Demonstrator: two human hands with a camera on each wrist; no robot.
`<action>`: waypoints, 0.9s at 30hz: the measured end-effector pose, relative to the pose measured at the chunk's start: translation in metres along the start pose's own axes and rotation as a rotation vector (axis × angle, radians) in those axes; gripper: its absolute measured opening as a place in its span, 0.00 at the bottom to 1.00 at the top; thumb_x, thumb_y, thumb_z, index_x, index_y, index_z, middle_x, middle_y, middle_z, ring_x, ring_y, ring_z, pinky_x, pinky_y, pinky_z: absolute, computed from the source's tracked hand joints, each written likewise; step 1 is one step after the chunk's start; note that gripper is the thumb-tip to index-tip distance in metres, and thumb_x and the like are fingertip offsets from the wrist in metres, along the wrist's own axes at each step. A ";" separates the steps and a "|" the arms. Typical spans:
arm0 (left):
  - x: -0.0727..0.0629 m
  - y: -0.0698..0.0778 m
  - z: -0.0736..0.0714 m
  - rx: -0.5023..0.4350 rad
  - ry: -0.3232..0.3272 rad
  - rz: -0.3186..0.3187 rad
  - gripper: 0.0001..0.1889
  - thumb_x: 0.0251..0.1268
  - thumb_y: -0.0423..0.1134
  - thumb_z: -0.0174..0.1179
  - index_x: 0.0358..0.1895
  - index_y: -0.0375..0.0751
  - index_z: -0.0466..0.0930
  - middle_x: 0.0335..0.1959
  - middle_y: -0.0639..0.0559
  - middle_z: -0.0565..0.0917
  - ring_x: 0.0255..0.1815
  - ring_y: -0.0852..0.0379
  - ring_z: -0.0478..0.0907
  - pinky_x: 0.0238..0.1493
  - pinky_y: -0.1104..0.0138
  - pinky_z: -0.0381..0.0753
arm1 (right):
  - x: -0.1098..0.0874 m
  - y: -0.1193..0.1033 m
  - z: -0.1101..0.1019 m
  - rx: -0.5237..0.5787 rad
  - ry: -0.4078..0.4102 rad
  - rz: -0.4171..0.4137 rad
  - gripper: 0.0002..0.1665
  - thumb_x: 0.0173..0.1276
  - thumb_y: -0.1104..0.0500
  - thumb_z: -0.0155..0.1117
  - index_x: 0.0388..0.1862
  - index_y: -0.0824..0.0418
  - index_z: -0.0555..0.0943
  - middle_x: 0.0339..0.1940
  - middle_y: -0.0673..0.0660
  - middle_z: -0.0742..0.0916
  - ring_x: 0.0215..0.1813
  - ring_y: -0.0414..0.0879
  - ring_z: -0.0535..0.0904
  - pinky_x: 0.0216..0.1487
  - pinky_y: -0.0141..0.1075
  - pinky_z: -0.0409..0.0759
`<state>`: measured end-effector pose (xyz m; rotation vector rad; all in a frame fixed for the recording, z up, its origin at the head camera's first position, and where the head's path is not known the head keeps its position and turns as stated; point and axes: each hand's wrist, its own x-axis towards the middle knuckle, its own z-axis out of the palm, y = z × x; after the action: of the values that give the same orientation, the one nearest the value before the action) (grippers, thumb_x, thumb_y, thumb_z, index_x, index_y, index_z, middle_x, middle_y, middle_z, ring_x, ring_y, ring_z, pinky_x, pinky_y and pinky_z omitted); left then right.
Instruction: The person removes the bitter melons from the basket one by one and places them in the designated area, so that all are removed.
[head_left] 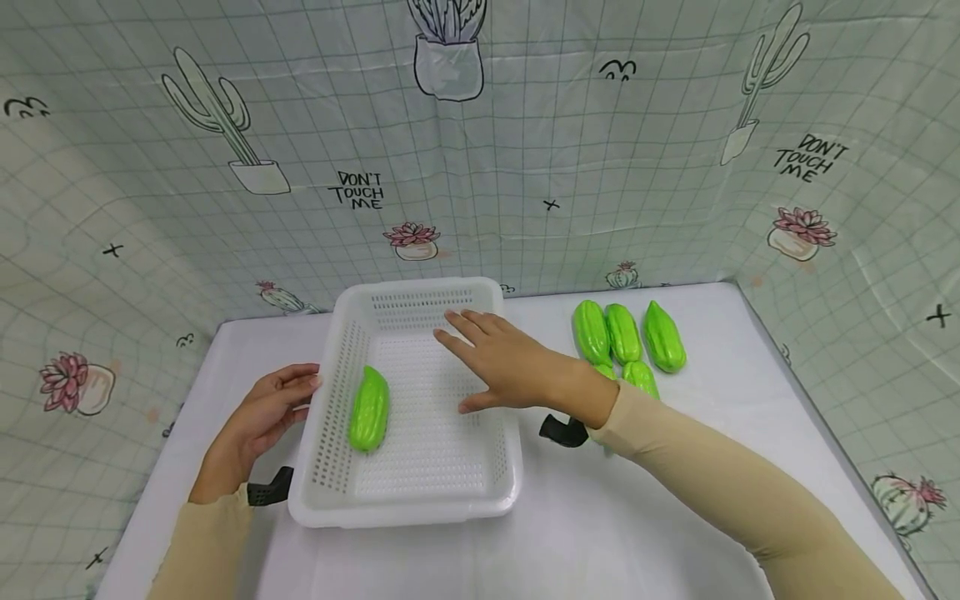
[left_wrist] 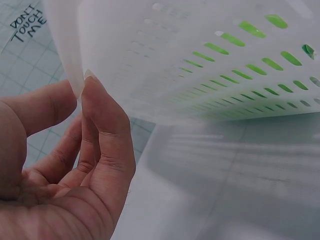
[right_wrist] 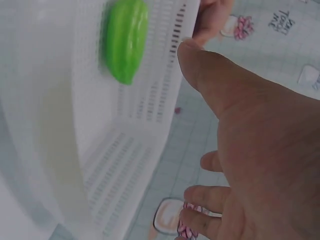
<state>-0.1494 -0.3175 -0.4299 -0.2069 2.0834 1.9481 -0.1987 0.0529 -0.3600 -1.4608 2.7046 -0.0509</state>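
Note:
A white perforated plastic basket (head_left: pixel 405 512) stands on the table, with one glossy green ribbed vegetable (head_left: pixel 369 410), pointed at one end, lying in its left half. My left hand (head_left: pixel 262 408) is at the left side of the basket. In the left wrist view, that hand (left_wrist: pixel 100 155) pinches the basket's rim between thumb and forefinger, and green shows through the slots. My right hand (head_left: pixel 510 358) hovers over the right part of the basket, fingers spread and holding nothing. Its fingers also appear extended and apart in the right wrist view, beyond the vegetable (right_wrist: pixel 126 40).
Several more green ribbed vegetables (head_left: pixel 623 333) lie grouped at the back right of the table, some partly hidden behind my right wrist. A patterned cloth (head_left: pixel 480 167) surrounds the white table (head_left: pixel 585 533) at the back and sides. Black straps (head_left: pixel 564 431) sit at both wrists.

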 end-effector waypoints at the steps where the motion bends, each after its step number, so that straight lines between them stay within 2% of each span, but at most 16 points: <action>1: 0.000 0.000 0.000 -0.003 0.000 0.000 0.27 0.83 0.35 0.57 0.75 0.26 0.60 0.45 0.66 0.85 0.45 0.66 0.84 0.46 0.71 0.87 | 0.005 -0.003 0.001 -0.001 -0.016 0.005 0.61 0.69 0.33 0.72 0.86 0.64 0.56 0.86 0.69 0.57 0.86 0.65 0.54 0.84 0.56 0.54; 7: 0.000 -0.001 0.000 -0.023 0.004 -0.008 0.26 0.82 0.35 0.58 0.74 0.28 0.63 0.44 0.65 0.86 0.45 0.66 0.85 0.46 0.70 0.88 | 0.030 -0.018 0.009 -0.011 -0.073 0.050 0.63 0.69 0.29 0.69 0.88 0.60 0.53 0.87 0.66 0.57 0.86 0.62 0.54 0.85 0.54 0.54; 16: 0.000 0.001 0.001 -0.013 0.004 -0.006 0.28 0.83 0.36 0.58 0.76 0.26 0.60 0.45 0.66 0.86 0.45 0.66 0.85 0.46 0.70 0.88 | 0.057 -0.041 0.019 -0.021 -0.134 0.075 0.65 0.68 0.26 0.66 0.89 0.58 0.51 0.87 0.64 0.59 0.87 0.60 0.55 0.85 0.52 0.56; 27: 0.001 -0.001 0.001 0.001 0.011 -0.012 0.29 0.83 0.36 0.58 0.77 0.26 0.59 0.45 0.66 0.85 0.45 0.66 0.85 0.46 0.70 0.88 | 0.082 -0.056 0.030 -0.048 -0.157 0.093 0.65 0.67 0.24 0.65 0.88 0.58 0.52 0.86 0.64 0.61 0.86 0.60 0.57 0.83 0.51 0.60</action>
<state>-0.1498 -0.3162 -0.4310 -0.2302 2.0856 1.9434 -0.1950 -0.0466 -0.3897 -1.2892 2.6582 0.1287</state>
